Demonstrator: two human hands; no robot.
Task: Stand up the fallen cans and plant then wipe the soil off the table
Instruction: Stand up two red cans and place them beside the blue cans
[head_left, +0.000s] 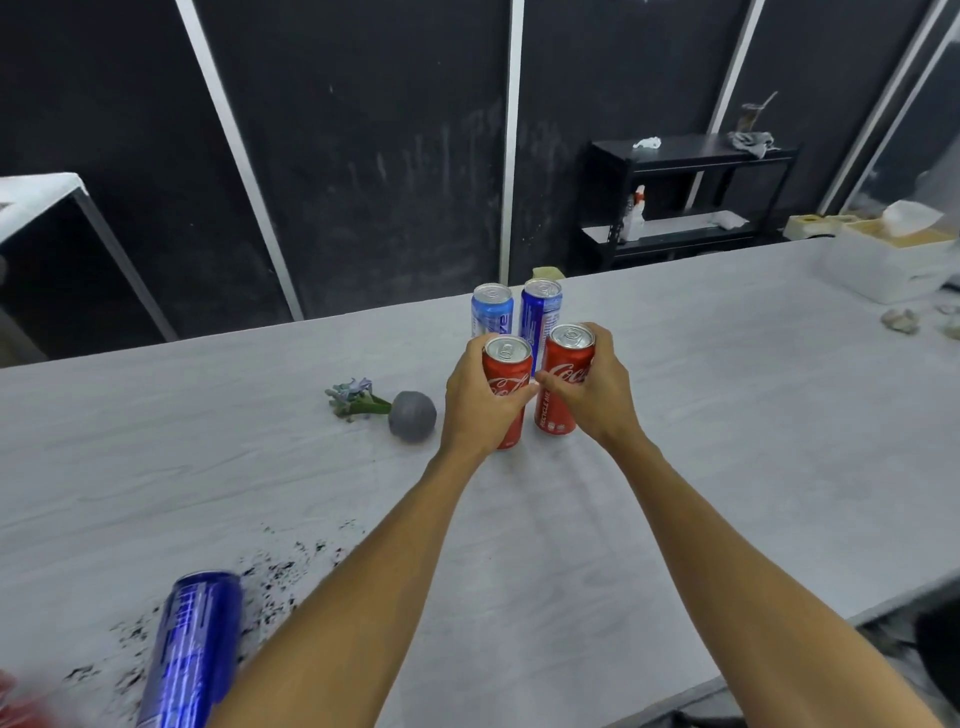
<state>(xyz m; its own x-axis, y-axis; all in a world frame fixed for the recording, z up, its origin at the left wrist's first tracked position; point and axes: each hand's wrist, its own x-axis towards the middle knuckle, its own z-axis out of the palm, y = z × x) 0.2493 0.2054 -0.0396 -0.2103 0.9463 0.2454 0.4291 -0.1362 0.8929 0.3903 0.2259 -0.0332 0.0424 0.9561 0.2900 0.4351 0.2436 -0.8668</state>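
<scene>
Two red cola cans stand upright side by side mid-table. My left hand (480, 400) is wrapped around the left red can (508, 364), and my right hand (597, 387) grips the right red can (569, 358). Behind them stand a light blue can (492, 310) and a dark blue can (540, 312), both upright. A small plant in a round grey pot (413, 415) lies on its side to the left, leaves pointing left. Another dark blue can (195, 649) lies fallen at the near left. Black soil (280, 577) is scattered around it.
The white table (727, 415) stretches right, where a white box (883, 265) and crumpled bits (901, 320) sit. A black shelf (691, 192) with a spray bottle and cloths stands by the dark wall. Something red and blurred (21, 701) shows at the bottom left corner.
</scene>
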